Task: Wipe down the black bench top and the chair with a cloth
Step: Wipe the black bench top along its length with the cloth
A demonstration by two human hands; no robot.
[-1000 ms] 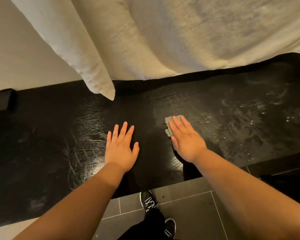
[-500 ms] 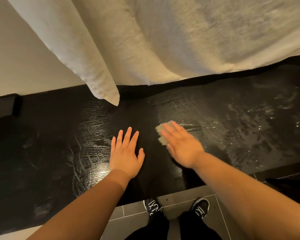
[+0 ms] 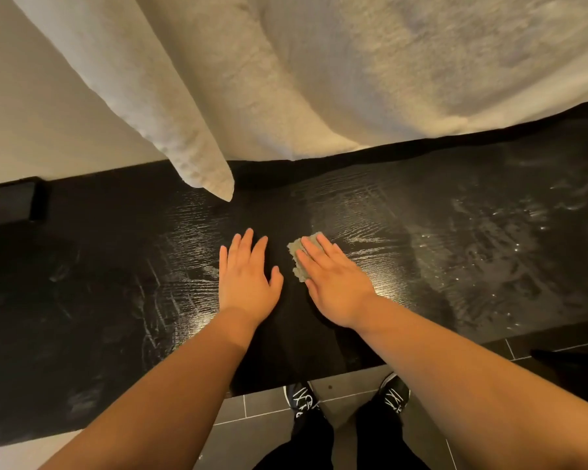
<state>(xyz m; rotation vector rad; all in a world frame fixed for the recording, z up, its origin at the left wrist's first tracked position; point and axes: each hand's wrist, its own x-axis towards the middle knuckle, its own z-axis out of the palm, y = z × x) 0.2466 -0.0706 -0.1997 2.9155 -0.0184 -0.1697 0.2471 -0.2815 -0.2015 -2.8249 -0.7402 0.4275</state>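
Grey-green crumpled cloth is lying under the right hand's straight, close-set fingers, wiping the black wood-grain worktop, the left hand's slightly spread fingers bracing just beside, the next move probably calling for firm strokes leftward.

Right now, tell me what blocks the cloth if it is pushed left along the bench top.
The left hand lies flat on the bench top just left of the cloth, which the right hand presses down. It would have to move first. The white towel's corner hangs farther back.

Cloth leftward, nearer left hand
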